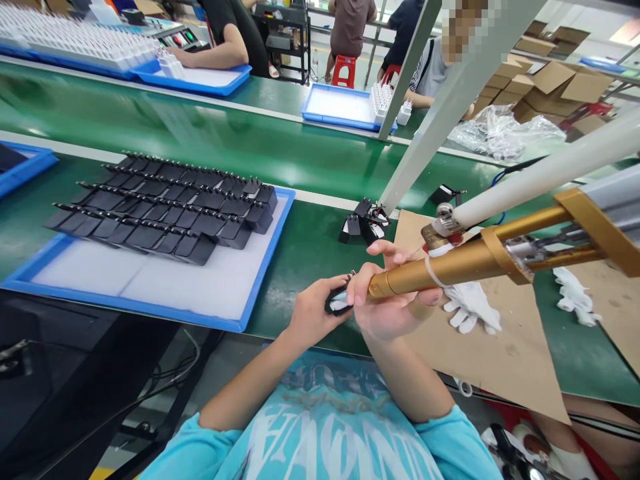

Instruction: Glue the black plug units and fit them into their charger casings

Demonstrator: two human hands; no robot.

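My left hand is closed round a small black plug-adapter housing, with pale parts showing in its open side and metal pins at its top. The tip of a long gold-coloured cylindrical tool points at this housing. Wrapped round the tool's front end is my right hand, its fingertips close to the housing. Whether tip and housing touch is hidden by those fingers. Behind my hands, several black adapters with loose innards lie on the green bench.
A blue-rimmed tray at the left bears rows of black adapters. Brown cardboard lies under a white glove at the right. A slanted metal post rises behind the tool. Co-workers sit across the green conveyor.
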